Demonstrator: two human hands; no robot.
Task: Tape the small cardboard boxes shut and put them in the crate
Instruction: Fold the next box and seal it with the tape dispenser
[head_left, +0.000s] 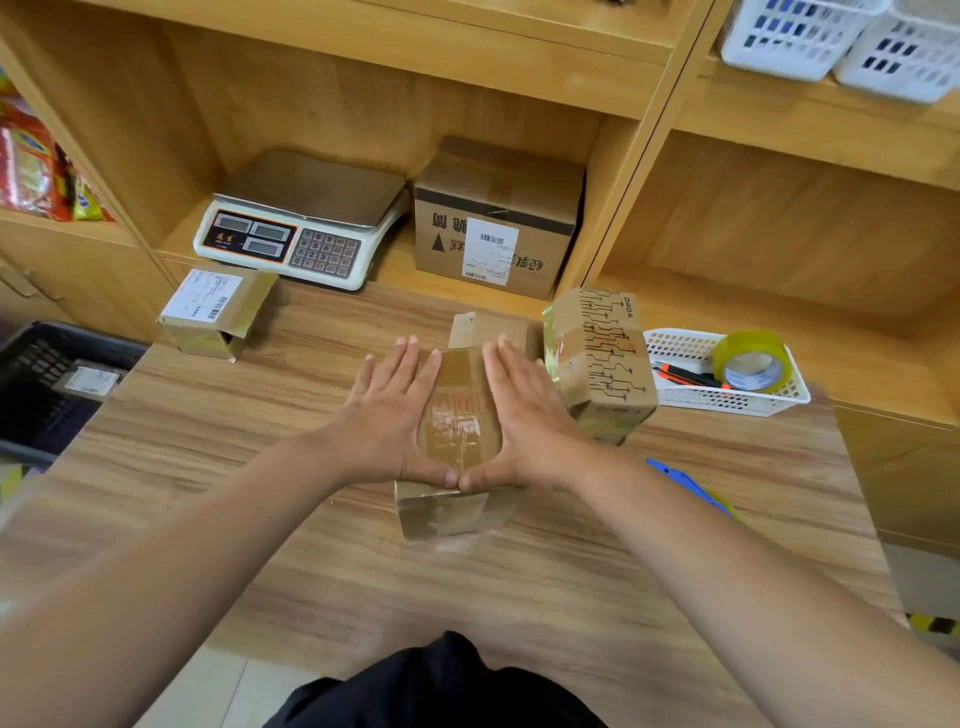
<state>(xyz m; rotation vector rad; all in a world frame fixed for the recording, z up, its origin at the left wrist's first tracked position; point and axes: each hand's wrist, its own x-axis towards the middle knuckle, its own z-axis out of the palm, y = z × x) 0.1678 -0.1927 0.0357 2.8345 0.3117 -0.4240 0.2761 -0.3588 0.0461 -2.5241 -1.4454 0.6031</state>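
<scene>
Head view: both hands lie flat on the small box (460, 410) in the middle of the wooden surface (260, 467). The left hand (387, 410) presses its left half and the right hand (524, 415) its right half, and the thumbs meet at the near edge. Neither hand has a grip on anything; the fingers are straight and spread, smoothing down.

A glossy strip of clear tape runs along the top of this box and over its near face, wrinkled and catching the light against the dull brown card. I judge the taping of this box to be nearly finished, with only the pressing-down left before it goes to the crate.

The black crate (31, 374), a slotted plastic one, sits low at the left, off the surface, and already holds one labelled box (93, 382).

Still to do, as far as I can tell:
- A labelled box (215, 312) at the far left of the surface, shiny with tape, though its near end looks partly open.
- A taller box with a printed line pattern (597, 358), tilted just right of the hands, with tape bands around it.

The tape roll (750, 361), yellowish and translucent, rests in a white mesh basket (727, 400) at the right. Something of brown card shows just behind the pressed box, but I cannot tell whether it is a flap or another box.
</scene>
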